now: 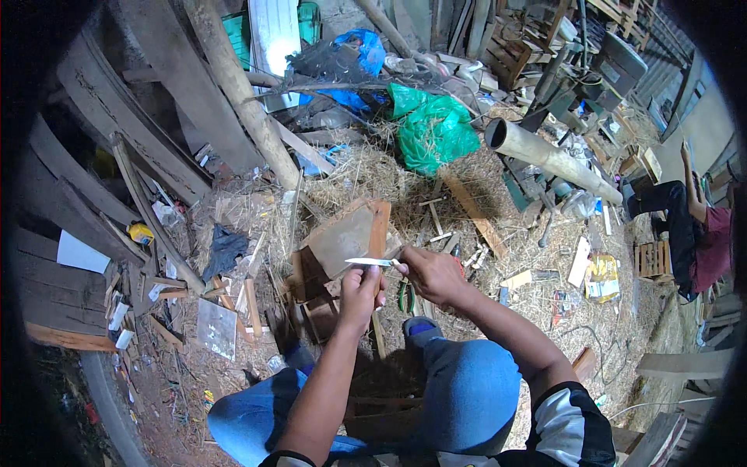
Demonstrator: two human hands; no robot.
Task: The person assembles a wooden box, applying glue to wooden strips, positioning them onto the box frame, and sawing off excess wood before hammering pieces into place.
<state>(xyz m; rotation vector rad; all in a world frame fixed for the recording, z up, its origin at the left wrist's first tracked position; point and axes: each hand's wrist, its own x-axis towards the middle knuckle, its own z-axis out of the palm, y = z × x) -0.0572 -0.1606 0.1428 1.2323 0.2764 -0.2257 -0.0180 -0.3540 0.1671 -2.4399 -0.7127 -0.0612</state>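
My left hand [359,297] is closed on a narrow reddish wooden strip [379,226], which stands out above my fist. My right hand [429,274] grips the pale handle of a small knife [364,261]. The blade lies across the strip, just at my left thumb. Below and behind my hands is a square, worn board [334,237] on a darker wooden support. Green-handled pliers [405,297] lie on the straw-covered ground beside it, between my hands.
Planks [156,117] lean at the left. A green plastic bag [436,136], blue sheeting [358,48] and a long pipe [545,156] lie ahead. Wood scraps [475,210] litter the ground. Another person [704,249] sits at the right beside a slatted crate [652,261].
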